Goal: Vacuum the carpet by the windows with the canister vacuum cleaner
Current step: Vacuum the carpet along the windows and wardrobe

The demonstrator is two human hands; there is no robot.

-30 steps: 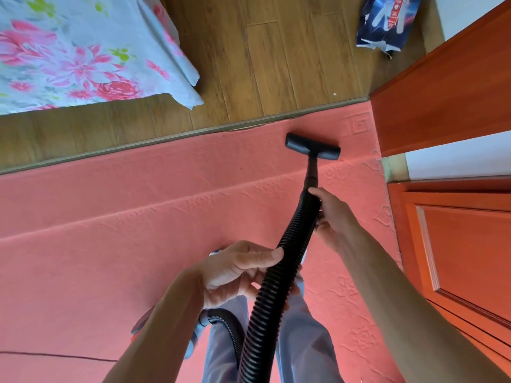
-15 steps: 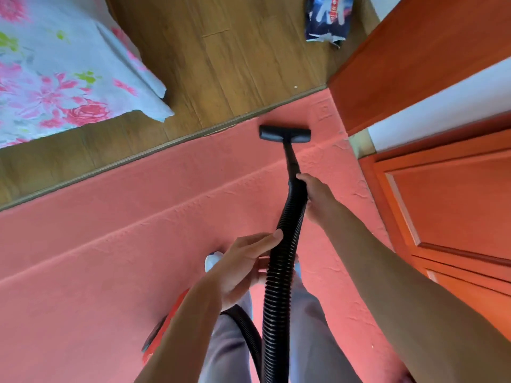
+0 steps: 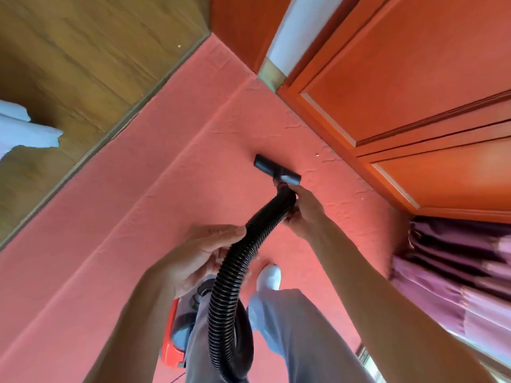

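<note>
A salmon-red carpet (image 3: 138, 230) covers the floor under me. The vacuum's black nozzle (image 3: 277, 170) lies flat on it, close to the orange cabinet. My right hand (image 3: 305, 211) grips the black ribbed hose (image 3: 235, 272) just behind the nozzle. Lower down, my left hand (image 3: 201, 255) holds the same hose where it bends. The hose loops down beside my legs to the red and grey canister (image 3: 177, 335), which is partly hidden behind my left arm and leg.
An orange wooden cabinet (image 3: 414, 92) borders the carpet on the right. Purple curtains (image 3: 456, 272) hang at the lower right. Wooden floor (image 3: 69, 64) lies beyond the carpet's edge at upper left, with a corner of pale bedding (image 3: 25, 128). My white-socked foot (image 3: 269, 276) stands on the carpet.
The view has swung right and the nozzle has moved from the carpet's far edge to a spot alongside the cabinet. The hose now bends in a curve. Both hands keep their hold.
</note>
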